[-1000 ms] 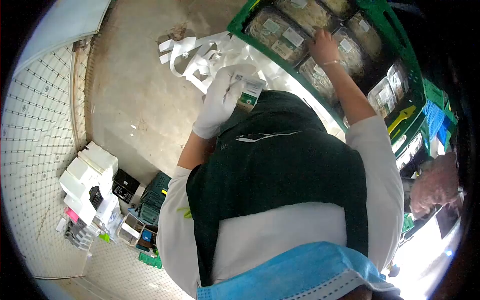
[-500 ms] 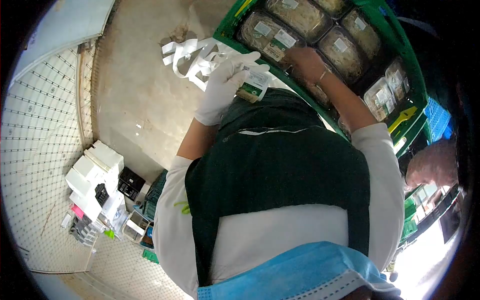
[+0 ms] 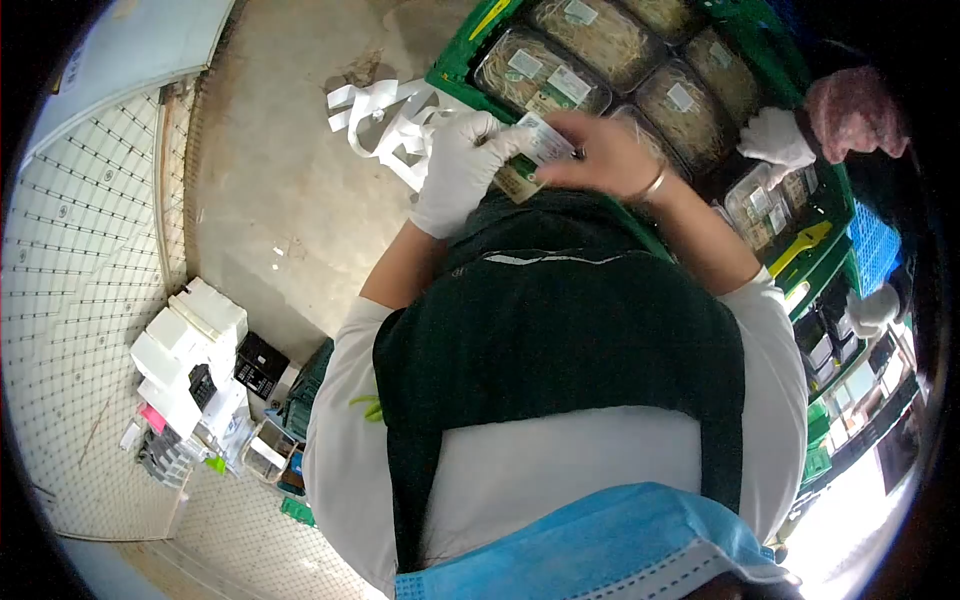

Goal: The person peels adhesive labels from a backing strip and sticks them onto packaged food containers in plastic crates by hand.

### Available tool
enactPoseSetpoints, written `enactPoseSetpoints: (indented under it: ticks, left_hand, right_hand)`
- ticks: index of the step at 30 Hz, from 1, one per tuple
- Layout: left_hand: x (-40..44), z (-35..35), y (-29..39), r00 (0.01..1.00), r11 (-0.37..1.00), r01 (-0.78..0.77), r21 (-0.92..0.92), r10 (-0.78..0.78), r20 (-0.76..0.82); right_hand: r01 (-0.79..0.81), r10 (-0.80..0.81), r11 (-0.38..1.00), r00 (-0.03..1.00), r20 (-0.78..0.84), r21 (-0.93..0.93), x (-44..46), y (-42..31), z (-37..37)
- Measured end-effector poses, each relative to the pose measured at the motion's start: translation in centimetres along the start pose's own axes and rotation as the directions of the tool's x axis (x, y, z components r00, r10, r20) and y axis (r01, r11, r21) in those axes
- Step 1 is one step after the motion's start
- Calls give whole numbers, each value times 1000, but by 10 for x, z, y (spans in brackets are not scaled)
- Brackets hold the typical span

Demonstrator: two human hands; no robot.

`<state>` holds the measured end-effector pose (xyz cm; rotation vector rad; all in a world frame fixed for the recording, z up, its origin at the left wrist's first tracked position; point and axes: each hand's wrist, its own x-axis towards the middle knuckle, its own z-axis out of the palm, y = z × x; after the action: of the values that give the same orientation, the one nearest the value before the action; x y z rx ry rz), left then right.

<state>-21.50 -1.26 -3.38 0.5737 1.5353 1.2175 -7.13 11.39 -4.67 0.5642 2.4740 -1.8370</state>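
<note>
the concrete floor (image 3: 270, 150) is seen behind a dark green apron (image 3: 560, 340). at the upper right, a green crate (image 3: 455, 65) is filled with clear-lidded food trays (image 3: 590, 45), by which white labels are borne; smaller packs (image 3: 757, 207) are held in it too. white foam boxes (image 3: 190, 330) are stacked well apart, at the left. tangled white strips (image 3: 375, 112) are strewn over the floor, beside the gloved left hand (image 3: 455, 178). over the crate, a white-gloved hand (image 3: 777, 142) of another person is held near the smaller packs; whether they are touched cannot be told. the printed labels (image 3: 516, 184) are held in front of the apron, near the crate's edge, clamped between the thumb and fingers of the left hand. by the bare right hand (image 3: 612, 158), the upper label (image 3: 547, 143) is met, thumb and fingers being set about it; owing to blur, whether it is pinched cannot be told.
</note>
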Motion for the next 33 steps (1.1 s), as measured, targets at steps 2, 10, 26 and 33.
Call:
enactPoseSetpoints:
  ticks: [2, 10, 26, 33]
  left_hand:
    - [0, 3, 5, 997, 991, -73, 111, 71, 26]
    - [-3, -20, -23, 983, 987, 155, 51, -159, 93]
    - [2, 13, 3, 994, 996, -10, -88, 20, 109]
    - [3, 18, 12, 991, 969, 135, 208, -135, -17]
  right_hand:
    - [-145, 150, 979, 988, 28, -140, 4, -26, 4]
    - [-393, 35, 697, 854, -519, -600, 59, 134, -91]
    - [9, 44, 979, 966, -254, 204, 11, 46, -7]
    - [85, -128, 986, 940, -317, -146, -3, 5, -15]
